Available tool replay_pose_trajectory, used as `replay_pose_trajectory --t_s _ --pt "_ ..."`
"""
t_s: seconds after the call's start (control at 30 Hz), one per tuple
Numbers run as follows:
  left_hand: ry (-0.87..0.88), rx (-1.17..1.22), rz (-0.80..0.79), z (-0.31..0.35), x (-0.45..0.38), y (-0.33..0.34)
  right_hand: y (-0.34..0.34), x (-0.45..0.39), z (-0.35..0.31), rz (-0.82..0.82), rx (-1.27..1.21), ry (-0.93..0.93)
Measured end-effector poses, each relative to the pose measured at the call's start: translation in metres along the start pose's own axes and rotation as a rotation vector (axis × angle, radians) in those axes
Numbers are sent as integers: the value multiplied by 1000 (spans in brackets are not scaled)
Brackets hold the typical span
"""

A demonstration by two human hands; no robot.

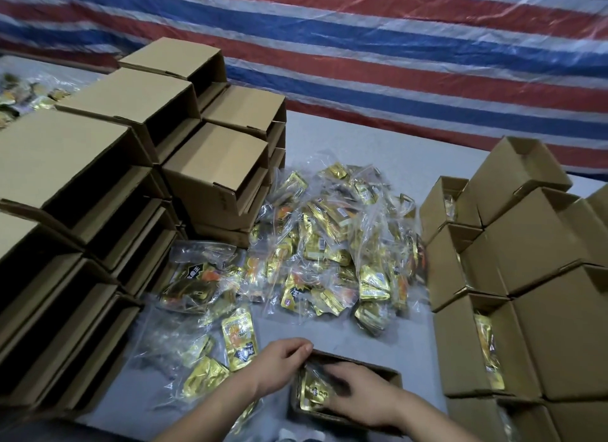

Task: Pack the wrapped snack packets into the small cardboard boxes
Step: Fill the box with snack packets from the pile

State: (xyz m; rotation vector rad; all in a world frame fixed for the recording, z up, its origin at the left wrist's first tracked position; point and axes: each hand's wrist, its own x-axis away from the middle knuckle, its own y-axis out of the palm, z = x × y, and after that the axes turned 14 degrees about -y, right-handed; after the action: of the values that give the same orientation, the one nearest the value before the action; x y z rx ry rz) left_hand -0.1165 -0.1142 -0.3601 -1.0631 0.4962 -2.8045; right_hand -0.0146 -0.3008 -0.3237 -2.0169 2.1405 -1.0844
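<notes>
Striped tarp (394, 63) hangs far beyond the fingers. Grey table (378, 152) carries stacked empty cardboard boxes (108, 185) left of the hands; stacked boxes (526, 277) right, some showing gold packets inside. Heap of bagged snack packets (329, 244) lies ahead of the fingertips. Open small box (388, 374) sits under both hands. Left hand (279, 364): fingers curled over the box's far-left rim. Right hand (358, 395): fingers spread flat, pressing a gold packet (312, 395) down inside the box.
</notes>
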Motion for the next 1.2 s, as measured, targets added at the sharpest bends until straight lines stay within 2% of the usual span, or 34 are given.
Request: replay_pose_trajectory --t_s 0.1,0.27,0.4,0.43,0.47,0.53,0.6,0.63,0.7,0.77,0.83,1.07,1.2 --pt "-4 -8 -12 0 -2 0 -2 7 -5 63 92 35" --pt "-20 12 39 -3 -7 4 8 -11 -19 -115 91 259" --pt "-49 25 88 -2 -8 4 3 -13 -30 -193 41 259" --pt "-61 22 96 -1 -9 4 1 -7 -34 -173 45 225" --pt "-70 20 99 1 -10 4 -2 1 -36 -71 50 186" --pt "-82 18 100 4 -11 4 -12 17 -35 233 109 111" --pt "-97 20 94 11 -8 5 -28 28 -23 383 309 19" --pt "-105 14 89 15 -8 6 -38 31 -17 379 403 -11" --pt "-110 -1 80 28 -8 8 -48 32 1 260 510 42" --pt "-104 -1 64 40 -10 14 -45 31 15 137 520 138" --pt "-96 -6 47 50 -14 20 -32 31 30 97 487 180" --pt "-203 71 134 82 2 38 -23 46 45 228 278 385" --pt "-285 303 199 111 27 50 -64 75 24 390 279 381"
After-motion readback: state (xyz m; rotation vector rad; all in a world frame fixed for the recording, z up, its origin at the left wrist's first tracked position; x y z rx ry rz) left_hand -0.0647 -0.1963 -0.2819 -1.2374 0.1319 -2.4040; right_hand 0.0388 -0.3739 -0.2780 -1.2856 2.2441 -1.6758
